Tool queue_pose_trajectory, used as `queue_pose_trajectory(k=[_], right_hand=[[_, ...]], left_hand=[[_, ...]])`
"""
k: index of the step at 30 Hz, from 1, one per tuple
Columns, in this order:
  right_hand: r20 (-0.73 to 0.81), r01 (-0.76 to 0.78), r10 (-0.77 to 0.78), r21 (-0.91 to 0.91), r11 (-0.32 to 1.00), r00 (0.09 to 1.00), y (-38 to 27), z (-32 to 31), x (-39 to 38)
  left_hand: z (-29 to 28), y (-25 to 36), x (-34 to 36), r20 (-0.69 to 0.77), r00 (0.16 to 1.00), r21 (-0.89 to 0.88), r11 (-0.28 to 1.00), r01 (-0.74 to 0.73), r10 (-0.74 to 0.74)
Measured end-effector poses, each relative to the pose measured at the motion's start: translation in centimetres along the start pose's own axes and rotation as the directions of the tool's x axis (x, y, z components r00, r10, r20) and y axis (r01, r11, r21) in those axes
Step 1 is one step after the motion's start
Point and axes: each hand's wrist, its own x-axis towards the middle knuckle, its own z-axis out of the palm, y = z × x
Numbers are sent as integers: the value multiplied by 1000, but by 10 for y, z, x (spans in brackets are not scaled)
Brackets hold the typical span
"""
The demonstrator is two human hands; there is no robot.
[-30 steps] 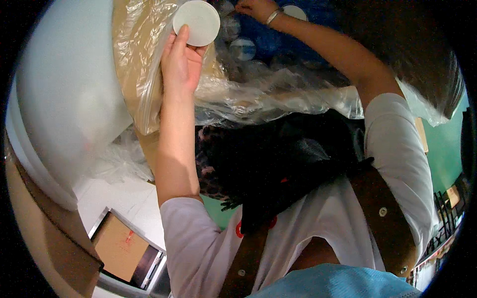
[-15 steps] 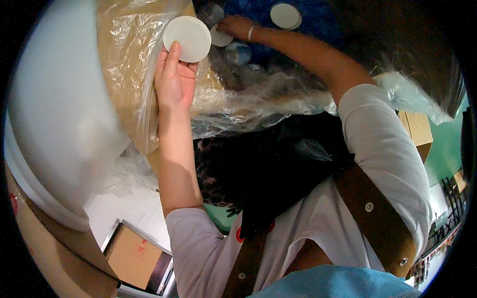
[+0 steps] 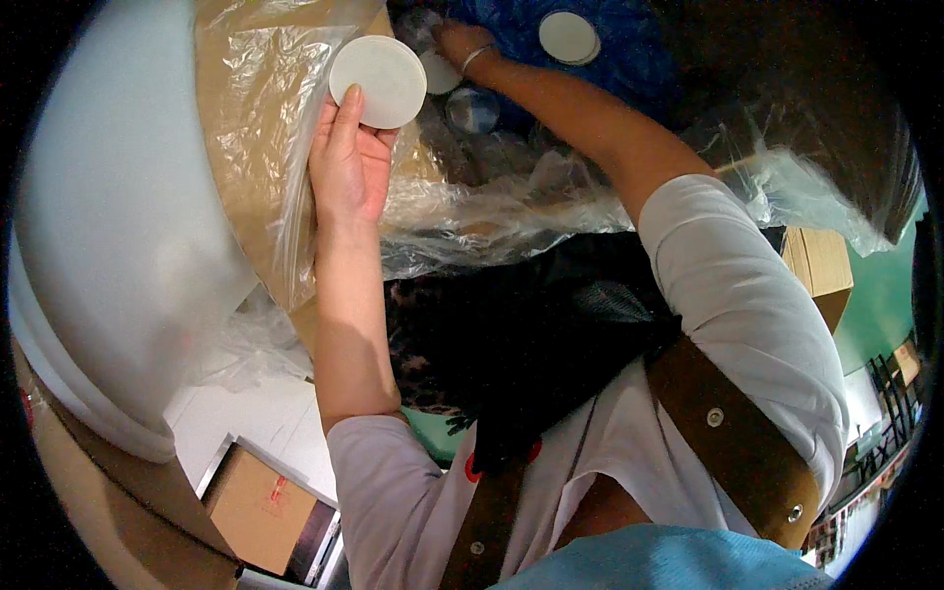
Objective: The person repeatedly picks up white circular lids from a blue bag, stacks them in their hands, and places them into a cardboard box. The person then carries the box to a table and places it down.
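Observation:
My left hand [image 3: 349, 157] grips a small stack of round white discs [image 3: 385, 74], thumb on top, above clear plastic sheeting over tan cardboard [image 3: 251, 118]. My right hand [image 3: 460, 44] reaches into a dim container lined with blue plastic [image 3: 629, 69], its fingers bent down beside a pale disc [image 3: 438, 77]; what they grip is hidden. A clear round piece [image 3: 472, 110] lies just below that hand. A further white disc stack [image 3: 568, 37] rests on the blue plastic to its right.
A large pale curved surface [image 3: 118, 197] fills the left. A dark cloth bundle [image 3: 541, 315] is against my front. Cardboard boxes sit at lower left [image 3: 261, 509] and right [image 3: 816, 265], the latter beside a green surface [image 3: 875, 295]. A black rack [image 3: 880, 413] is at the right rim.
Compared with a second ago, my left hand with its discs is slightly lower in view, and my right hand and arm have shifted left, deeper among the pieces at the container's left.

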Motion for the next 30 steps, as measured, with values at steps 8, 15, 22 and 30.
queue_pose_trajectory(k=[8, 15, 22, 30], right_hand=[[134, 178, -156, -178, 968, 979, 4, -18, -1], [56, 245, -240, -106, 964, 969, 1, -41, -8], [155, 125, -91, -231, 965, 984, 115, -66, 24], [-178, -9, -40, -265, 964, 983, 122, -172, -17]], left_hand=[[2, 1, 0, 0, 1000, 0, 1000, -1, 1], [-7, -1, -2, -2, 1000, -6, 1000, -11, 11], [-4, -8, 1, 5, 1000, 70, 997, -20, 20], [6, 0, 4, -43, 999, 113, 993, 33, -28]])
